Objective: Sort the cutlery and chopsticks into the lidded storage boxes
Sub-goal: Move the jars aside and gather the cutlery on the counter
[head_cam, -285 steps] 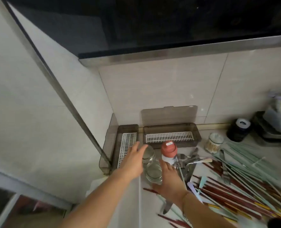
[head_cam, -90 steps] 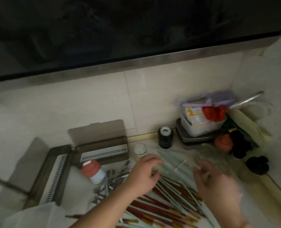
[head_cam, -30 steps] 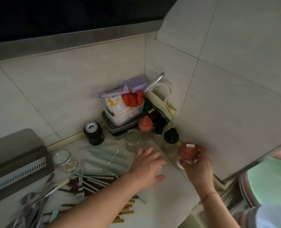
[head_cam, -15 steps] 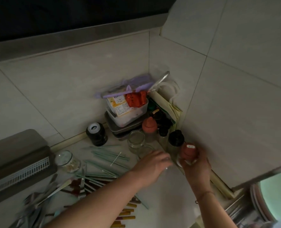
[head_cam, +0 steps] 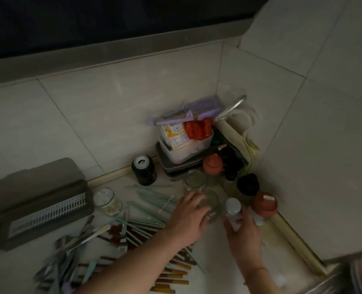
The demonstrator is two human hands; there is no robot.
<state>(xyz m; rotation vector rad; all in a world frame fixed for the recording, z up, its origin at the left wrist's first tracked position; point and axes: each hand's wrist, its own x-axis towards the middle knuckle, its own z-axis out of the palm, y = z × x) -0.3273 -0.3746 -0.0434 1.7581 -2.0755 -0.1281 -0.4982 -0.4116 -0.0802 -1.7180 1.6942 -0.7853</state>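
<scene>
A brown storage box (head_cam: pixel 48 211) with a white slatted insert stands at the left, its lid (head_cam: pixel 33 172) open against the wall. Forks and spoons (head_cam: pixel 76 249) lie heaped in front of it. Pale green chopsticks (head_cam: pixel 150 196) and red-brown chopsticks (head_cam: pixel 171 270) are scattered across the counter. My left hand (head_cam: pixel 188 219) curls around a clear glass jar (head_cam: pixel 214 205) near the corner. My right hand (head_cam: pixel 243 236) grips a small white-capped bottle (head_cam: pixel 233 207) just right of that jar.
A red-capped bottle (head_cam: pixel 264 205) stands by the right wall. A second glass jar (head_cam: pixel 194 180), a black can (head_cam: pixel 144 170), dark bottles (head_cam: pixel 248 184) and stacked food containers (head_cam: pixel 184 145) crowd the corner. A toothpick jar (head_cam: pixel 107 201) stands beside the box.
My right hand has let go of the red-capped bottle, which now stands by the right wall, and holds a white-capped bottle instead. My left hand stays at the glass jar.
</scene>
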